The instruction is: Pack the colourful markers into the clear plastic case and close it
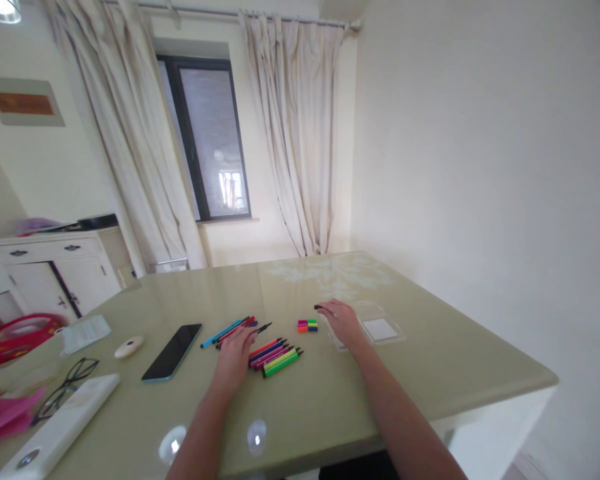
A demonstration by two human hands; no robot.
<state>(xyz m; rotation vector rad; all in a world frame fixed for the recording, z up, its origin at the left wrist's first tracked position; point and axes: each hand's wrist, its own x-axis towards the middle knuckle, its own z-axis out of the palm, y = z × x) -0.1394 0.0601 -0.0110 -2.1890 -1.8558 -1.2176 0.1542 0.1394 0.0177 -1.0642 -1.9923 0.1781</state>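
We see a slim black felt-tip pen (pixel 264 328) in the fingers of our left hand (pixel 239 343), its bare dark tip slanting up and to the right. A small black plastic cap (pixel 318 307) sits pinched in our right hand (pixel 339 319), well apart from the pen. Just below the pen we have a slanting row of uncapped bright felt-tip pens (pixel 275 357), orange through purple and magenta to yellow-green and green, dark tips facing right. Behind our left hand lies a looser bunch of blue, teal and red pens (pixel 226 331), partly hidden. Small colourful caps (pixel 308 326) lie packed together between our hands.
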